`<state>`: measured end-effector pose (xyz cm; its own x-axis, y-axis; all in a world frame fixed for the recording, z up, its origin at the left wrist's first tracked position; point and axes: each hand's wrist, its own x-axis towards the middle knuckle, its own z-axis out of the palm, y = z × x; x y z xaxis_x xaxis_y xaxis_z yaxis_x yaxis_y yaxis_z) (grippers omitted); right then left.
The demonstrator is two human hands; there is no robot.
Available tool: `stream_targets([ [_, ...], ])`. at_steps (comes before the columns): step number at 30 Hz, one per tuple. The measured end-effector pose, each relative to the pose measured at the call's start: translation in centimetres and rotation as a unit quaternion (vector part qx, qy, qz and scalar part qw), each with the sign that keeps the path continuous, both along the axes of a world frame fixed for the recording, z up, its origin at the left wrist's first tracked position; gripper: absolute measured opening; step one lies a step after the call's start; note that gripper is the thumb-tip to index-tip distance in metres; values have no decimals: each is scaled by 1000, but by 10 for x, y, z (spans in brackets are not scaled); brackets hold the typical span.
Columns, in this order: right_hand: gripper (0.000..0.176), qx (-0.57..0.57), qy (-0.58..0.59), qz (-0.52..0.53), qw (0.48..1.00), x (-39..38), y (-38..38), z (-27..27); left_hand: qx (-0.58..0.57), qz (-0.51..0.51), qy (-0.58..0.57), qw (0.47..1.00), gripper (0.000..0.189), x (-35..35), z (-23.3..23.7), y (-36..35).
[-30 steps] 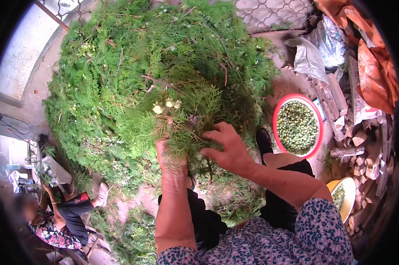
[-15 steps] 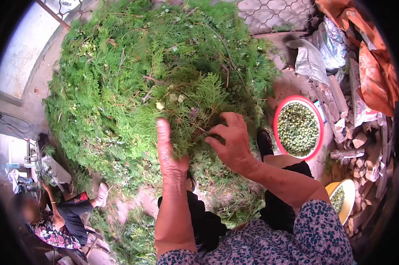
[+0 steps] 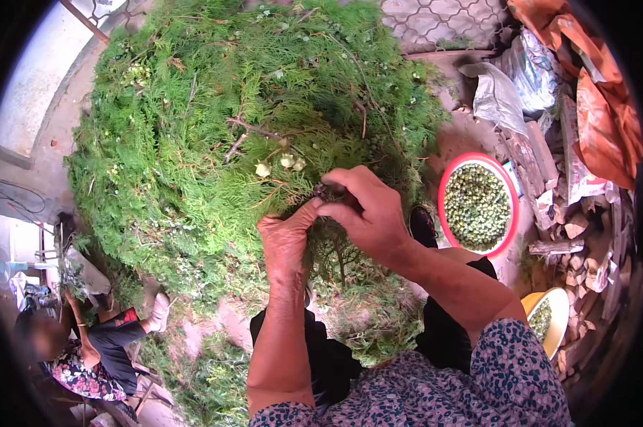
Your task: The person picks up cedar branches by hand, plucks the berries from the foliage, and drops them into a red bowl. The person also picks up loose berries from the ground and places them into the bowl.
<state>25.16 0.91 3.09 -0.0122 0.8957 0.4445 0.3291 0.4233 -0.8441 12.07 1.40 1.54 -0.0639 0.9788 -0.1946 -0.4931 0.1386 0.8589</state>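
My left hand is closed around a green conifer sprig, its thumb and fingertips pressed together near the stem. Pale green cones show on the foliage just beyond that hand. Close against the left fingertips, my right hand pinches a small dark, cone-like piece on the sprig. Whether this piece is still attached cannot be seen. Both hands are above a broad heap of cut conifer branches.
A red-rimmed basin of green cones stands on the right, with a yellow basin nearer me. Split firewood, sacks and an orange sheet line the right side. Another person sits at lower left.
My left hand has gone from an upright, extended thumb to a closed grip on the sprig. My right hand has moved slightly up and left, meeting the left fingertips at the dark piece.
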Motion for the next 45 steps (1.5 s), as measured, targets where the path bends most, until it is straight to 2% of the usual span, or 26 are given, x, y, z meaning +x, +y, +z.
stream_targets([
  [5, 19, 19, -18, 4, 1000, 3, 11, -13, -16, -15, -2, 1000, 23, 3, 3, -4],
  [7, 13, -191, 117, 60, 973, 7, 9, -5, -20, -23, -10, 999, 22, 2, 1, -4],
  [8, 13, -192, 117, 60, 973, 9, 9, -5, -26, -45, -9, 999, 21, -1, -2, -4],
  [10, 10, -296, 232, 122, 918, 14, 12, -6, -33, -68, -9, 997, 20, -2, -3, -4],
  [11, 10, -297, 232, 121, 918, 16, 12, -5, -31, -73, -8, 997, 20, -2, 0, -4],
  [13, 9, -358, 299, 142, 873, 20, 11, -2, -29, -78, -7, 996, 19, 0, 2, -4],
  [14, 9, -359, 299, 142, 873, 21, 12, -3, -34, -72, -19, 997, 18, 0, 2, -4],
  [16, 10, -362, 370, 165, 840, 24, 14, -7, -38, -66, -32, 997, 18, 1, 3, -3],
  [17, 10, -361, 370, 165, 840, 27, 16, -7, -31, -56, -24, 998, 17, 1, 4, -3],
  [19, 12, -367, 459, 186, 787, 31, 17, -5, -24, -46, -15, 999, 17, 0, 6, -4],
  [22, 9, -351, 509, 164, 769, 32, 18, 5, -46, -62, 39, 996, 22, 1, 12, -5],
  [24, 12, -343, 516, 172, 766, 33, 19, 4, -116, -4, -5, 993, 31, 5, 18, -8],
  [26, 14, -335, 524, 178, 763, 34, 20, -1, -101, 19, 21, 994, 35, 5, 5, -4],
  [28, 15, -306, 411, 155, 844, 33, 21, -7, -23, -26, 151, 988, 33, 2, 4, -1],
  [29, 15, -306, 412, 154, 845, 33, 19, -6, -25, -37, 145, 988, 32, 4, 7, -5],
  [31, 15, -288, 282, 126, 906, 28, 15, 3, -21, -41, 161, 986, 31, 6, 10, -8],
  [36, 16, -253, 233, 118, 931, 24, 12, -2, -16, -45, 171, 984, 28, 8, 2, -8],
  [38, 16, -240, 214, 113, 940, 23, 11, -9, -57, 0, 121, 991, 23, 10, 2, -8],
  [40, 15, -195, 149, 108, 963, 21, 11, -13, -43, 4, 98, 994, 21, 12, 2, -8],
  [41, 15, -195, 149, 108, 963, 23, 11, -10, -30, 7, 74, 997, 20, 13, 2, -8],
  [43, 15, -320, 214, 155, 910, 27, 10, 0, -16, 11, 51, 999, 19, 12, 1, -8],
  [44, 15, -320, 214, 155, 910, 28, 10, -2, -12, -6, 25, 1000, 18, 11, 0, -8],
  [45, 15, -347, 279, 172, 879, 28, 11, -5, -7, -23, 0, 1000, 16, 10, -2, -8],
])
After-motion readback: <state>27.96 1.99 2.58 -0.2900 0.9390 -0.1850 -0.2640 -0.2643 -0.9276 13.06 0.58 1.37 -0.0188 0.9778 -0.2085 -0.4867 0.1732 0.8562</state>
